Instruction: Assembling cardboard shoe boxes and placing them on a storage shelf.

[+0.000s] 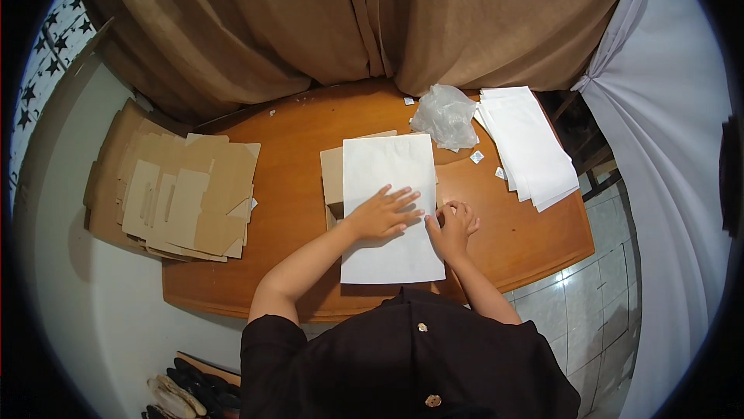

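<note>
Two hands work one white paper bag (387, 187) lying lengthwise away from the person: left hand (381, 214) spread flat on it, right hand (452, 225) apparently pinching its right edge.

I wear a dark, nearly black top with short sleeves that end above my elbows. Two small round buttons, pale and shiny, run down its front. My forearms are bare, and so are my left hand (381, 214) and right hand (453, 227).
</note>
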`<state>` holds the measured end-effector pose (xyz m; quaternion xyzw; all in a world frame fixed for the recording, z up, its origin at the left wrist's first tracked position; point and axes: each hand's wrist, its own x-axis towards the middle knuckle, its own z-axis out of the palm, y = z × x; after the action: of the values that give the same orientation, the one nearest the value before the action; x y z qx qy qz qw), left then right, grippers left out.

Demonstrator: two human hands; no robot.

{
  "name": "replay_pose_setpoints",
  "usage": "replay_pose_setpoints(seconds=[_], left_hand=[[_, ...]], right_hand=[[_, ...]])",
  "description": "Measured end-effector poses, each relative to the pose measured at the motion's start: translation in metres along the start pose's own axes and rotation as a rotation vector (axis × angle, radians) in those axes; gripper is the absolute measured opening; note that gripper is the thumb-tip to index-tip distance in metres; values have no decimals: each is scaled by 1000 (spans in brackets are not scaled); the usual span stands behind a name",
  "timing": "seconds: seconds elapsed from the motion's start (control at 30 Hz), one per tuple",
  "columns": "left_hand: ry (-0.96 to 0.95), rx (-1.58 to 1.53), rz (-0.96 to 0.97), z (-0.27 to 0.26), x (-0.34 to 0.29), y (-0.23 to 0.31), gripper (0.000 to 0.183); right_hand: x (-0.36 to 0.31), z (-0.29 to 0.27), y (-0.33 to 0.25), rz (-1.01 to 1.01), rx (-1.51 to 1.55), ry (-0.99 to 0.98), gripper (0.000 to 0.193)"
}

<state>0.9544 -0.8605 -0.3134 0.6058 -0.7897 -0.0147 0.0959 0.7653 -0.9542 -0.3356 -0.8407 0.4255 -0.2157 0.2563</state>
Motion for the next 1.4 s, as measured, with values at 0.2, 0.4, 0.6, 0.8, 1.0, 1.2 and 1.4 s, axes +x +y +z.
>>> replay_pose_setpoints(seconds=[0.2,0.4,0.6,0.8,1.0,1.2,1.4], left_hand=[[-230,-74,71,50,-7,-14,49],[-297,-216,-39,68,-8,-15,51],[-412,-319,-16,74,-13,-12,52],[-528,-779,-239,20,-19,-7,54],[-636,-969,-370,10,-45,0,47],[-427,-1141,-438,14,-56,-4,25],[-86,-830,-378,18,-59,2,18]], right_hand=[[17,10,24,67,68,148,35],[43,12,61,240,53,200,33],[92,12,96,285,-162,145,33],[144,16,122,273,-359,-69,47],[179,24,115,221,-400,-159,59],[169,38,115,75,-563,-76,30],[141,28,115,-93,-575,-81,21]])
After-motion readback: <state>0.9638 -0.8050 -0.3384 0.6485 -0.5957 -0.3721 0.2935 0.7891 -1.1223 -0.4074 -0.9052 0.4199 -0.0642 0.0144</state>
